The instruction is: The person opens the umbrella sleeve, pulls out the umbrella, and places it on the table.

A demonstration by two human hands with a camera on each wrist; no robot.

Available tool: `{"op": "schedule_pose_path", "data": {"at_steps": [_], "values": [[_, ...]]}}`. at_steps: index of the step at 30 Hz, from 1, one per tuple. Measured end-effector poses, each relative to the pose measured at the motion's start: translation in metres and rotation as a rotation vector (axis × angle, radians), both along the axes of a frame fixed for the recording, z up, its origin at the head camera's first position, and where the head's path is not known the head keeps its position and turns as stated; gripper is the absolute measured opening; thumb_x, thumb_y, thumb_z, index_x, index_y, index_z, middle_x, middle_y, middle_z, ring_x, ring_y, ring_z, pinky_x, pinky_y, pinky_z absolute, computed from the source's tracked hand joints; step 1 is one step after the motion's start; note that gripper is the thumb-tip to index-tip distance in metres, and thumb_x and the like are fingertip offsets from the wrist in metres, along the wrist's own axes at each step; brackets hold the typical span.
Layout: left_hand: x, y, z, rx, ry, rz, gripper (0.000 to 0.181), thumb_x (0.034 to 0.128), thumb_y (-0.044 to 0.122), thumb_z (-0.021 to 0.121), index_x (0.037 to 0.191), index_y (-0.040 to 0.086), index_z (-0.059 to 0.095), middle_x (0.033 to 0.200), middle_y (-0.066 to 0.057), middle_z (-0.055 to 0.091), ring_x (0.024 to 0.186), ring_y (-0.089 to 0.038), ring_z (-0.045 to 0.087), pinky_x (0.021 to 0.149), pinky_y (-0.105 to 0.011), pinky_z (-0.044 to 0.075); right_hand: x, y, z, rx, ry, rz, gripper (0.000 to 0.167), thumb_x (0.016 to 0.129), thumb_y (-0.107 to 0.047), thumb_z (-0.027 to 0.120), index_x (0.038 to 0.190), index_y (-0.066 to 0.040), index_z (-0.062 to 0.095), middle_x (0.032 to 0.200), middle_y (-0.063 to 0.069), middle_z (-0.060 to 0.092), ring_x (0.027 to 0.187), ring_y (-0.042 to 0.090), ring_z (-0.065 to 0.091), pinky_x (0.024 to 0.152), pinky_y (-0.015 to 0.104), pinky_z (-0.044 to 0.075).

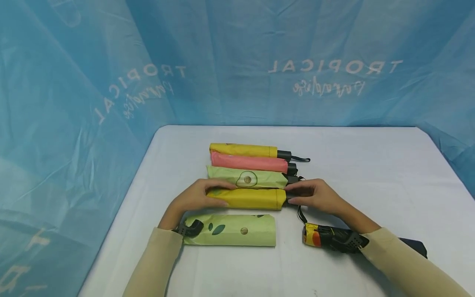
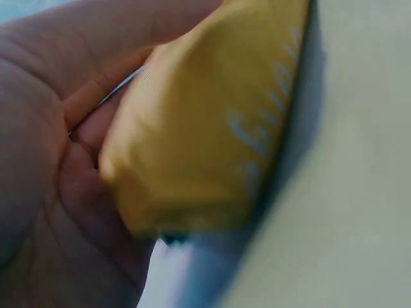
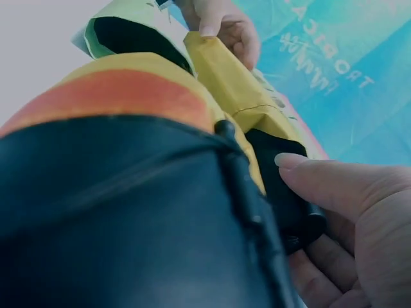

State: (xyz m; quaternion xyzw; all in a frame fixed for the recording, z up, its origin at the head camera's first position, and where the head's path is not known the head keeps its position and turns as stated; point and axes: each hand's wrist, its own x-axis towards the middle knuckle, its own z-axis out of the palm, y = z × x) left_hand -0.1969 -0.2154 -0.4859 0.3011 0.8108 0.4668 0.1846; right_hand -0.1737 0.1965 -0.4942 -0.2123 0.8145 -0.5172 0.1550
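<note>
A folded yellow umbrella [image 1: 256,199] lies crosswise on the white table, its black handle [image 3: 282,186] to the right. My left hand [image 1: 198,194] holds its left end, the thumb on the near side and fingers on the far side, as the left wrist view also shows. At the other end my right hand [image 1: 317,195] pinches the black handle between thumb and fingers. Directly behind it, close alongside, is a light green umbrella [image 1: 222,173] with an avocado print. Beyond that lie a pink umbrella [image 1: 248,162] and another yellow umbrella [image 1: 245,149], all with handles to the right.
Nearer me, a light green sleeve [image 1: 256,231] lies partly under my left wrist; its end gapes in the right wrist view. A black umbrella [image 1: 412,245] with a yellow and orange end lies under my right forearm. Blue printed sheeting [image 1: 237,95] hangs behind the table [image 1: 352,165].
</note>
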Motion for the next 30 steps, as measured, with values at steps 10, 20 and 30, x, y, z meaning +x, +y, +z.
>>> {"op": "schedule_pose_path", "data": {"at_steps": [10, 20, 30], "values": [[0.006, -0.018, -0.01, 0.001, -0.098, 0.046, 0.059, 0.082, 0.031, 0.089, 0.136, 0.037, 0.066, 0.138, 0.011, 0.062, 0.112, -0.019, 0.061, 0.095, -0.033, 0.052, 0.001, -0.005, -0.006, -0.041, -0.002, 0.019, 0.038, 0.089, -0.025, 0.083, 0.125, -0.021, 0.074, 0.127, 0.0, 0.069, 0.116, 0.016, 0.067, 0.092, 0.031, 0.056], [0.002, -0.031, -0.012, 0.047, -0.072, 0.018, 0.065, 0.0809, 0.021, 0.09, 0.14, 0.029, 0.064, 0.143, 0.007, 0.059, 0.121, -0.02, 0.059, 0.1, -0.033, 0.051, 0.004, -0.004, -0.009, 0.037, 0.082, 0.008, 0.046, 0.084, -0.032, 0.087, 0.128, -0.027, 0.072, 0.122, -0.005, 0.07, 0.097, 0.013, 0.065, 0.08, 0.025, 0.055], [0.005, -0.014, -0.017, 0.054, -0.066, 0.039, 0.065, 0.0791, 0.022, 0.091, 0.137, 0.035, 0.065, 0.139, 0.01, 0.061, 0.113, -0.02, 0.059, 0.095, -0.034, 0.052, 0.007, -0.005, -0.009, 0.162, 0.2, -0.015, 0.053, 0.08, -0.034, 0.09, 0.129, -0.031, 0.071, 0.091, -0.01, 0.063, 0.073, 0.014, 0.048, 0.059, 0.026, 0.038]]}}
